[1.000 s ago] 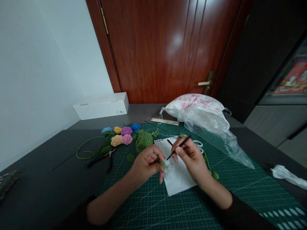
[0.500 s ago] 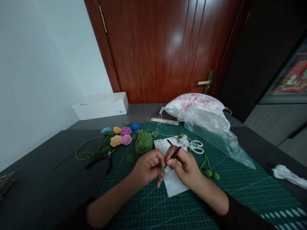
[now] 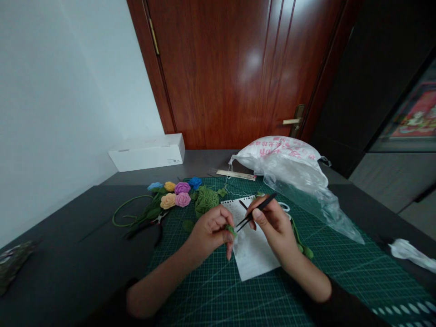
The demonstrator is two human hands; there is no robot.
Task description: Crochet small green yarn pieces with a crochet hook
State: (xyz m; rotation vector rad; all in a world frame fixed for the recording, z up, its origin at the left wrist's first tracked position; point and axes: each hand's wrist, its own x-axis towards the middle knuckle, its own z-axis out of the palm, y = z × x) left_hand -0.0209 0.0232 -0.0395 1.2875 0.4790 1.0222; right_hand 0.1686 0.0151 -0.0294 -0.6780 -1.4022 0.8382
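Observation:
Over a sheet of spiral notebook paper (image 3: 254, 263), my left hand (image 3: 209, 231) pinches a small green crocheted piece (image 3: 230, 230) between thumb and fingers. My right hand (image 3: 274, 227) is closed round black tweezers (image 3: 261, 205). The tweezers' two slim tips are slightly apart and point at the green piece, close to its right side. Whether they touch it I cannot tell. A dark stick-like thing (image 3: 243, 205) shows just left of my right fingers. Behind my left hand lies a ball of green yarn (image 3: 206, 200), with a green crocheted leaf (image 3: 188, 225) beside it.
Crocheted flowers (image 3: 183, 199) with green stems lie to the left, near black-handled pliers (image 3: 159, 221). White scissors (image 3: 284, 207) and green stems with buds (image 3: 308, 252) are partly behind my right hand. A stuffed plastic bag (image 3: 282, 156) and a white box (image 3: 148, 154) stand at the back.
My right hand has drawn away to the right and turned the tweezers, so their tips now show. The left hand still holds the green piece. The whole view has shifted slightly.

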